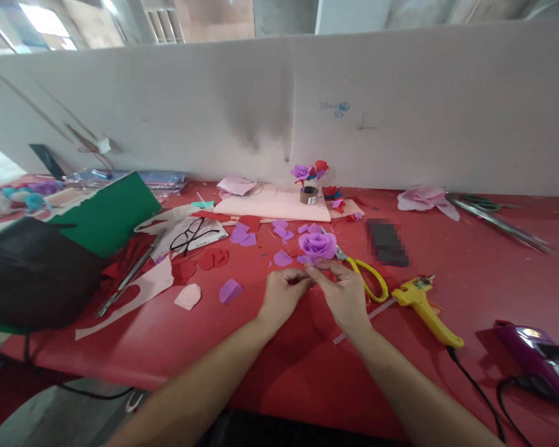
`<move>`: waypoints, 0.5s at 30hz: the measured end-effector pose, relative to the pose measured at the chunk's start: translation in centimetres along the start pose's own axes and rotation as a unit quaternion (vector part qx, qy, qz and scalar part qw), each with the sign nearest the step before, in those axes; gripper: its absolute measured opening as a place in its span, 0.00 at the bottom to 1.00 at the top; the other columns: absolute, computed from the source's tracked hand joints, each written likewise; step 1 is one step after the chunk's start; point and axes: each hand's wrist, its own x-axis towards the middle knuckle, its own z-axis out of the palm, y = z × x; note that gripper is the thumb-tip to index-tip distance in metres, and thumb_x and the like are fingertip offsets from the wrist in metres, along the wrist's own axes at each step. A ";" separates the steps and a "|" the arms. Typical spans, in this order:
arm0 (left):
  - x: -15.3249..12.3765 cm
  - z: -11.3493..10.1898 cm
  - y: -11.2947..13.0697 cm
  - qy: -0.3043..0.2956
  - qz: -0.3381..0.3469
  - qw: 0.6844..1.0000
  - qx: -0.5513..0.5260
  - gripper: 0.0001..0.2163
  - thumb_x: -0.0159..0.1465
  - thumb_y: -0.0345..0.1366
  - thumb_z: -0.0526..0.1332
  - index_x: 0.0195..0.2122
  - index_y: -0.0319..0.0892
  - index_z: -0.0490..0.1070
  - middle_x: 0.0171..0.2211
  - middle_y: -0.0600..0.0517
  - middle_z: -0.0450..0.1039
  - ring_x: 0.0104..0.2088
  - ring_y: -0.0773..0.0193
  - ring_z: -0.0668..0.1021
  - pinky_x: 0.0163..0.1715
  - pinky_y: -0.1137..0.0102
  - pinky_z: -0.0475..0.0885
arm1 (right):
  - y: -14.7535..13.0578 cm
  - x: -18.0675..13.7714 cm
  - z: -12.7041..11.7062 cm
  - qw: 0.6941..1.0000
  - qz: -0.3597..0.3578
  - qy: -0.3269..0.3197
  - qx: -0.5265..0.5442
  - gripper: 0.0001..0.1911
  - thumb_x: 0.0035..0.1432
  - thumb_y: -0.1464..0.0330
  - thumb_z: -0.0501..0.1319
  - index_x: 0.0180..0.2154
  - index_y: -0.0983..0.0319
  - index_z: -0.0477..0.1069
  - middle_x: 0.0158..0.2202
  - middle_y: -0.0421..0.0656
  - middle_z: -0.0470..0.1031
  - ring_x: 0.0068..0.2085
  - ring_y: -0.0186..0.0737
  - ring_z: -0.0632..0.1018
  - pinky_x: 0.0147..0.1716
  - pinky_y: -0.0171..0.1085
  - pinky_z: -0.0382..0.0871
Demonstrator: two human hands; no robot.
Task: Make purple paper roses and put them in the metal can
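At centre of the desk (302,388): left hand (286,292), fingertips drawn together, hold unclear; purple rose (317,246) at its 1 o'clock; right hand (340,288), pinching the rose's base. Apparent step: shaping the underside; next move calls for steady support.

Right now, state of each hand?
Left hand: closed, pinched just below the purple flower; whether it grips anything cannot be told.
Right hand: closed, holding the purple flower from below.

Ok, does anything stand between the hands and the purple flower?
Nothing visible does: the left hand and right hand meet at the near edge of the purple flower, though their exact grip is hidden. The yellow scissors lie beyond the right hand, not between.
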 end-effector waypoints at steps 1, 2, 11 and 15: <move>0.0 0.0 0.0 0.000 -0.002 1.000 0.000 0.06 0.55 0.32 0.62 0.29 0.40 0.80 0.27 0.51 0.79 0.28 0.66 0.77 0.32 0.72 0.71 | -0.3 0.0 -0.1 1.000 -0.010 -0.011 -0.004 0.09 0.49 0.61 0.65 0.29 0.60 0.76 0.30 0.43 0.79 0.36 0.45 0.77 0.40 0.43 0.69; 0.0 0.0 0.1 -0.001 -0.004 1.000 0.000 0.06 0.55 0.32 0.62 0.29 0.40 0.80 0.26 0.51 0.79 0.28 0.65 0.77 0.32 0.72 0.71 | -0.5 -0.1 -0.1 1.000 -0.020 -0.021 -0.005 0.09 0.50 0.62 0.65 0.28 0.60 0.76 0.30 0.43 0.78 0.36 0.45 0.77 0.40 0.43 0.69; -0.2 0.2 0.5 -0.031 -0.006 0.999 -0.038 0.08 0.55 0.31 0.61 0.33 0.40 0.80 0.31 0.50 0.80 0.32 0.64 0.79 0.37 0.71 0.72 | -0.6 -0.1 -0.1 0.991 -0.017 -0.099 0.084 0.12 0.57 0.59 0.59 0.33 0.59 0.76 0.36 0.45 0.79 0.39 0.45 0.78 0.41 0.43 0.71; -0.2 0.1 0.5 -0.012 -0.003 0.999 -0.043 0.07 0.55 0.31 0.61 0.31 0.39 0.80 0.30 0.50 0.80 0.32 0.64 0.79 0.36 0.71 0.72 | 0.2 0.2 0.1 0.983 0.012 -0.123 0.137 0.12 0.57 0.59 0.59 0.36 0.59 0.76 0.38 0.45 0.79 0.41 0.44 0.78 0.42 0.42 0.71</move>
